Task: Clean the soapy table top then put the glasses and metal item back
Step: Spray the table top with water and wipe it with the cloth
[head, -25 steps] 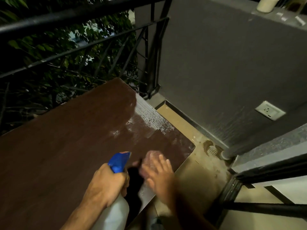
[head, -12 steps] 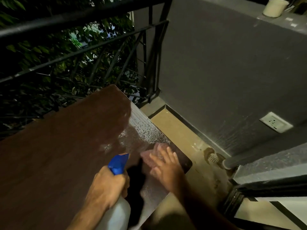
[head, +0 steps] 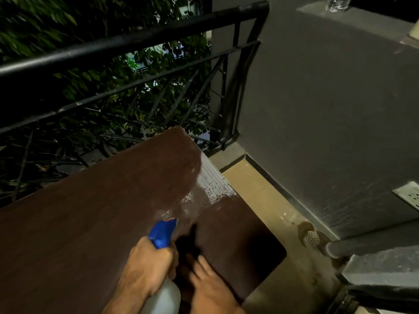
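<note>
The brown table top (head: 90, 223) fills the lower left. A wet, soapy patch with droplets (head: 213, 189) lies along its far right edge. My left hand (head: 149, 268) grips a white spray bottle with a blue nozzle (head: 163, 233), which points at that patch. My right hand (head: 208, 288) is blurred and lies flat on the table's near right part, fingers spread and straight, beside the bottle. No cloth shows under it. A clear glass (head: 337, 2) stands on the wall ledge at the top right, cut off by the frame edge. No metal item is in view.
A black metal railing (head: 136, 39) runs behind the table, with foliage beyond it. A grey wall (head: 328, 109) rises on the right, with a socket (head: 410, 196). Beige floor with a drain (head: 312, 239) lies between the table and the wall.
My right hand slid forward to the wet patch over a pinkish cloth, then drew back toward me; the cloth is out of sight now. My left hand kept the bottle in place.
</note>
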`<state>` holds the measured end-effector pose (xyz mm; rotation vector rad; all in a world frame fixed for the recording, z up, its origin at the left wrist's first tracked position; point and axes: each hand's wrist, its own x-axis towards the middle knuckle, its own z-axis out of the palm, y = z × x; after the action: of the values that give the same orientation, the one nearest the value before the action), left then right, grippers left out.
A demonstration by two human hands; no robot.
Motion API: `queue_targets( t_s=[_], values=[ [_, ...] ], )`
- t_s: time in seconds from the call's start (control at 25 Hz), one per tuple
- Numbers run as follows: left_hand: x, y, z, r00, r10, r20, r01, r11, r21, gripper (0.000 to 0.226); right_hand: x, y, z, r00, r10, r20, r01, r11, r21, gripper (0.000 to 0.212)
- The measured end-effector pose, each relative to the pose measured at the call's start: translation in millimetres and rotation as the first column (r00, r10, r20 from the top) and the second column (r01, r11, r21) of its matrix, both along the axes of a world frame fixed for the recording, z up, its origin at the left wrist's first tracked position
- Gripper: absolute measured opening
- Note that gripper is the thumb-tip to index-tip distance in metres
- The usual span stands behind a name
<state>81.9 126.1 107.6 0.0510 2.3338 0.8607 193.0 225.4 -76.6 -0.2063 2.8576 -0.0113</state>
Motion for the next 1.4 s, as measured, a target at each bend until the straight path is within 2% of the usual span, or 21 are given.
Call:
queue_targets(
  t_s=[0.12, 0.2, 0.28, 0.36, 0.4, 0.48, 0.56, 0.64, 0.68, 0.8, 0.92, 1.0, 1.08, 1.12, 1.16, 1.2, 1.28, 1.4],
  values=[
    [-11.0, 4.7, -9.6, 0.999, 0.026, 0.045, -0.025, 0.999, -0.021, 0.010, 16.6, -5.6, -15.8, 0.985, 0.148, 0.091, -0.151, 0.988, 0.028, 0.043],
    [-14.4, 6.3, -13.0, 0.997, 0.027, 0.068, -0.024, 0.999, -0.043, 0.006, 6.3, 13.3, -16.4, 0.993, 0.117, 0.037, -0.116, 0.993, -0.029, 0.041],
    [-17.5, 6.1, -19.9, 0.996, 0.033, 0.080, -0.028, 0.998, -0.058, 0.012, -24.5, 45.5, -7.5, 0.995, -0.040, -0.091, 0.029, 0.993, -0.116, 0.037],
    [-20.0, 4.8, -26.9, 0.995, 0.071, 0.076, -0.067, 0.997, -0.049, 0.016, -69.1, 93.3, -3.1, 0.935, -0.321, -0.151, 0.283, 0.932, -0.226, 0.049],
    [-20.3, 4.5, -29.4, 0.993, 0.090, 0.072, -0.088, 0.996, -0.031, 0.016, -91.3, 116.8, -0.2, 0.895, -0.425, -0.134, 0.387, 0.890, -0.239, 0.054],
    [-20.4, 4.9, -33.0, 0.990, 0.123, 0.066, -0.124, 0.992, 0.010, 0.015, -130.5, 146.5, 5.2, 0.847, -0.524, -0.091, 0.499, 0.842, -0.207, 0.056],
    [-21.9, 5.5, -35.5, 0.989, 0.144, 0.044, -0.145, 0.989, 0.019, 0.012, -154.6, 149.2, 11.4, 0.832, -0.552, -0.060, 0.535, 0.825, -0.182, 0.056],
    [-24.1, 5.5, -36.7, 0.990, 0.138, 0.029, -0.138, 0.990, -0.003, 0.012, -157.7, 126.8, 10.6, 0.858, -0.509, -0.064, 0.495, 0.854, -0.163, 0.057],
    [-24.8, 5.6, -37.0, 0.990, 0.136, 0.029, -0.136, 0.991, -0.003, 0.013, -149.1, 108.0, 9.4, 0.895, -0.439, -0.080, 0.423, 0.891, -0.164, 0.056],
    [-28.5, 7.7, -36.7, 0.989, 0.148, 0.016, -0.148, 0.989, 0.009, 0.011, -95.8, 45.6, 1.1, 0.995, -0.094, -0.043, 0.082, 0.970, -0.229, 0.054],
    [-34.0, 10.9, -35.7, 0.986, 0.159, 0.047, -0.158, 0.987, -0.025, 0.008, -42.3, 4.3, -20.2, 0.998, 0.068, 0.013, -0.067, 0.995, -0.078, 0.040],
    [-37.2, 12.5, -33.9, 0.982, 0.184, 0.042, -0.183, 0.983, -0.029, 0.006, -37.5, 11.9, -27.9, 0.994, 0.110, -0.020, -0.111, 0.992, -0.061, 0.045],
    [-40.5, 12.8, -34.5, 0.982, 0.187, 0.029, -0.187, 0.982, -0.005, 0.011, -53.6, 42.1, -18.2, 0.999, -0.012, -0.042, 0.006, 0.992, -0.123, 0.036],
    [-42.2, 11.9, -35.9, 0.983, 0.184, 0.019, -0.184, 0.983, 0.005, 0.007, -69.6, 59.8, -12.5, 0.980, -0.164, -0.110, 0.140, 0.970, -0.199, 0.033],
    [-43.4, 10.7, -36.1, 0.981, 0.193, 0.012, -0.193, 0.981, 0.008, 0.004, -90.6, 80.2, -8.2, 0.935, -0.329, -0.132, 0.283, 0.916, -0.285, 0.041],
    [-44.5, 9.6, -37.3, 0.980, 0.201, 0.010, -0.201, 0.979, 0.019, 0.005, -113.5, 100.4, -5.7, 0.891, -0.418, -0.175, 0.354, 0.883, -0.309, 0.049],
    [-44.6, 8.2, -37.4, 0.977, 0.214, 0.014, -0.215, 0.976, 0.045, 0.007, -163.0, 136.9, -1.6, 0.859, -0.481, -0.176, 0.423, 0.860, -0.286, 0.056],
    [-42.1, 8.6, -33.7, 0.971, 0.233, 0.047, -0.236, 0.969, 0.068, 0.015, -231.0, 164.9, 4.9, 0.886, -0.458, -0.075, 0.423, 0.862, -0.278, 0.054]
  ],
)
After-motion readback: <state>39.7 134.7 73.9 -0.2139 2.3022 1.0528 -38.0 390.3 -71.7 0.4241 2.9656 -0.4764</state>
